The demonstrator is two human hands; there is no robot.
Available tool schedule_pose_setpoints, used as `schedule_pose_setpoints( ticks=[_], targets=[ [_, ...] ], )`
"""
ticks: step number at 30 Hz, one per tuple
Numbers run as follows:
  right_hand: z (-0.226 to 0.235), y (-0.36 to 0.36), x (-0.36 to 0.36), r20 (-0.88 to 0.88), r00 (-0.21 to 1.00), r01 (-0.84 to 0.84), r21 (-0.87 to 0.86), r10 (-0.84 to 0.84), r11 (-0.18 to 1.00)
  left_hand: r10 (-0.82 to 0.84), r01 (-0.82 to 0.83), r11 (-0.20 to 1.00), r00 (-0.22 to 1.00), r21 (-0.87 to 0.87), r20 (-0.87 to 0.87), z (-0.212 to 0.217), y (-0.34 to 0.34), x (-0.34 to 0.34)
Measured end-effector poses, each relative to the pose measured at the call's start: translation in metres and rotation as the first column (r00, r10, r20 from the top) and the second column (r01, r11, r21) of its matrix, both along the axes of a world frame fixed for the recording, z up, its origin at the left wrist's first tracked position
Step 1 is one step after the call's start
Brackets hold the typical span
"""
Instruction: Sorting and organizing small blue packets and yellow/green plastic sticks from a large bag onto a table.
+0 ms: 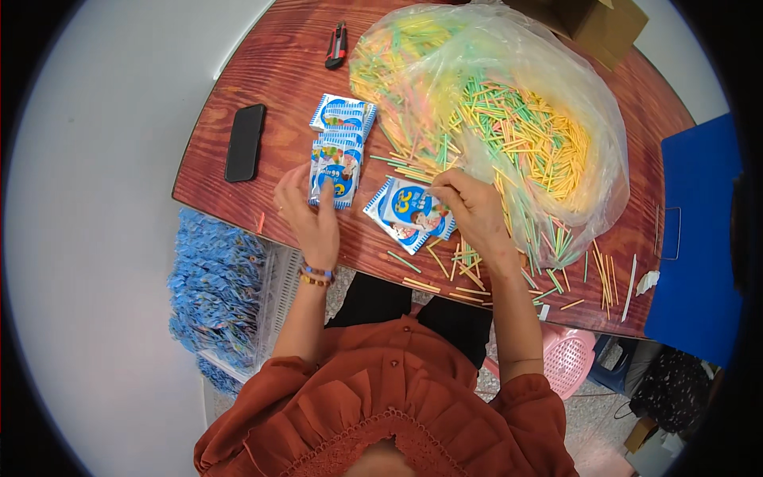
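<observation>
Small blue-and-white printed packets lie in an overlapping row (343, 119) on the wooden table, left of centre. My left hand (310, 215) is at the near end of this row, with its thumb on the top packet (338, 168) and its fingers along the left edge. To the right, two or more similar packets (404, 208) overlap at a tilt close to the table's near edge. My right hand (475, 213) pinches the right side of these, thumb and forefinger together. Thin pastel sticks (405, 168) are scattered around and behind them.
A large clear plastic bag (600, 151) full of coloured sticks covers the far right. A black phone (245, 143) and a red-black box cutter (336, 46) lie at left. Blue packets fill a crate (274, 298) below the table's left edge. A blue panel (699, 238) stands right.
</observation>
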State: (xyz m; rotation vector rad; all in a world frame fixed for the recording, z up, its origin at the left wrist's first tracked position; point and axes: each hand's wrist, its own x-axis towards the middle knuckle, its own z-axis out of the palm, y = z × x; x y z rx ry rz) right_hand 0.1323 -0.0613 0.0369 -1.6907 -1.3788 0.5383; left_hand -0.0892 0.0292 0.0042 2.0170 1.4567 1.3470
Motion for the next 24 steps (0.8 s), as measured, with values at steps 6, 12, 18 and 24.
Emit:
schedule_pose_setpoints(
  ticks=[6,12,18,24],
  targets=[
    [0.018,-0.001,0.008,-0.581,0.797,-0.158,0.065,0.166,0.985,-0.324,0.671,0.649,0.67,-0.358,0.668,0.028,-0.026,0.059],
    [-0.006,-0.02,0.021,-0.608,0.792,-0.027,0.049,0.051,0.998,-0.167,0.685,0.604,0.61,-0.408,0.775,0.027,-0.039,0.091],
    [-0.005,-0.027,0.024,-0.578,0.814,0.057,-0.009,-0.052,0.998,-0.077,0.681,0.629,0.535,-0.376,0.841,0.019,-0.043,0.106],
    [-0.001,-0.027,0.026,-0.689,0.722,0.126,0.04,-0.064,0.991,-0.061,0.72,0.589,0.493,-0.367,0.868,0.016,-0.044,0.12]
  ],
)
